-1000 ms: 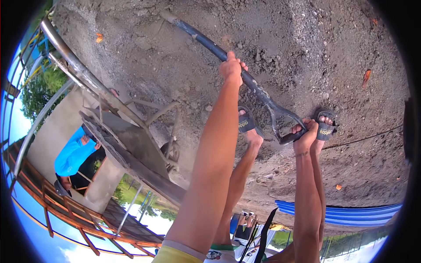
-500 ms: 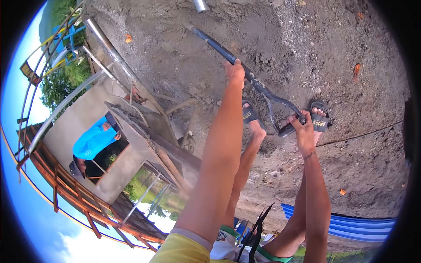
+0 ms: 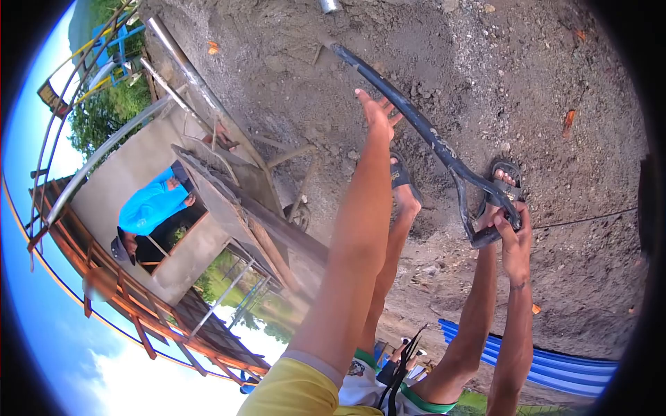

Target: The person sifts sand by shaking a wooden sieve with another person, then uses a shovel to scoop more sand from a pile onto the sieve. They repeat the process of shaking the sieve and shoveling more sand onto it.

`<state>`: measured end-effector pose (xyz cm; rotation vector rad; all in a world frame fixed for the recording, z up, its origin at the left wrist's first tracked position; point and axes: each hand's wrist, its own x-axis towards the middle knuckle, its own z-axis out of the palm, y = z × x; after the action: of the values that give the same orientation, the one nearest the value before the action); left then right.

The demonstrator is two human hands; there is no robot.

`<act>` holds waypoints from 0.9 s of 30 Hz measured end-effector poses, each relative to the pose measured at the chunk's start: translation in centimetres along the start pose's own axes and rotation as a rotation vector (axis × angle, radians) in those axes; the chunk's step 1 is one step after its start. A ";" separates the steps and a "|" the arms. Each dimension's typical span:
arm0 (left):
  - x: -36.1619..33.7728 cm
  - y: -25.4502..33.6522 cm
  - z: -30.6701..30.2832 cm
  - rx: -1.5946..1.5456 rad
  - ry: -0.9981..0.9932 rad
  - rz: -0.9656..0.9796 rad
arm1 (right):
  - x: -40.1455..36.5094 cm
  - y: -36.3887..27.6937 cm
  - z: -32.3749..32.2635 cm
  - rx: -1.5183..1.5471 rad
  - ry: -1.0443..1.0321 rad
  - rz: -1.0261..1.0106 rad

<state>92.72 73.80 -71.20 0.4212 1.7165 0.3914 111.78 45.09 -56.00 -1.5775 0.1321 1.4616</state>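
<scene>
while the right hand [image 3: 512,234] is clamped around the grip at the end of the shovel [image 3: 420,123], its fingers [image 3: 517,220] curled tight round the crossbar, the left hand [image 3: 378,116] is not gripping anything. the left fingers [image 3: 390,112] are spread apart and straight, with the dark shaft running just past their tips; whether they brush it or hang just clear, i cannot tell. from the right fingers the shaft slants away over the ground [image 3: 541,76], past the left fingertips, to its far end in the loose dirt and gravel well beyond both hands. the forked part of the handle sits just ahead of the right fingers.

two feet in dark sandals stand on the dirt: one sandal [image 3: 399,173] is just below the left fingers, the other [image 3: 505,182] is right beside the right fingers, partly behind the handle. off to the left of the left fingers, well apart, a grimy wheelbarrow [image 3: 232,191] sits tipped, and farther that way a person in a blue shirt [image 3: 154,206] is by a grey wall [image 3: 121,177]. a blue ribbed sheet [image 3: 555,360] lies behind the right arm.
</scene>
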 end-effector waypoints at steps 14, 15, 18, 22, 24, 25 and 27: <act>-5.3 -12.8 5.6 -0.356 -0.058 -0.385 | -18.8 4.6 -13.2 -0.017 0.688 -0.104; -6.8 -14.0 5.5 -0.331 -0.070 -0.410 | -20.4 5.4 -13.4 -0.009 0.811 -0.149; -11.4 -18.2 5.1 -0.280 -0.080 -0.473 | -26.1 6.5 -14.4 -0.092 0.968 -0.167; -19.3 -20.2 5.3 -0.219 -0.092 -0.484 | -34.0 6.7 -16.6 -0.171 1.109 -0.052; -23.4 -19.9 5.1 -0.162 -0.131 -0.481 | -38.2 7.2 -18.1 -0.176 1.128 -0.008; -25.5 -19.8 5.3 -0.145 -0.146 -0.462 | -39.6 6.4 -17.9 -0.134 1.196 0.019; -28.3 -20.5 5.6 -0.149 -0.138 -0.488 | -43.9 6.7 -19.3 -0.197 1.175 -0.015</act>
<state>101.72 42.29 -57.70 -0.0827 1.5793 0.1278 109.10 6.60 -26.71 -2.4042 0.6525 0.3690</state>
